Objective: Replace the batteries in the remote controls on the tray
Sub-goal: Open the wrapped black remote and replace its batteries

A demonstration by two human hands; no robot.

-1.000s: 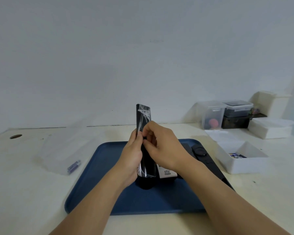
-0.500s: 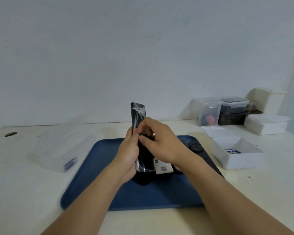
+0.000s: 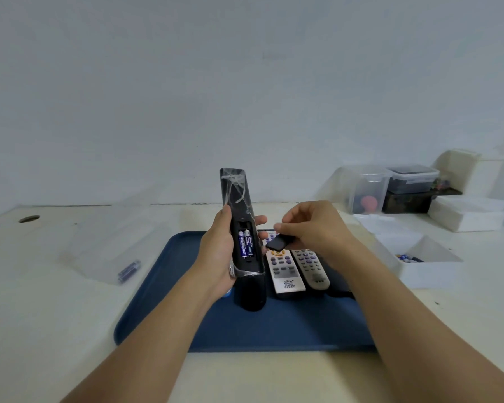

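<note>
A single wide-angle view, worn on the person's head, looks forward and slightly down across a pale table [image 3: 41, 309] toward a plain wall [image 3: 245, 82]. It sits close — both forearms enter from the bottom edge and the left hand [image 3: 218, 251] and right hand [image 3: 312, 228] meet near the centre of the frame, above a blue tray [image 3: 163, 315]. The edges bow a little, probably from the lens. No second view exists — nothing is shared.
</note>
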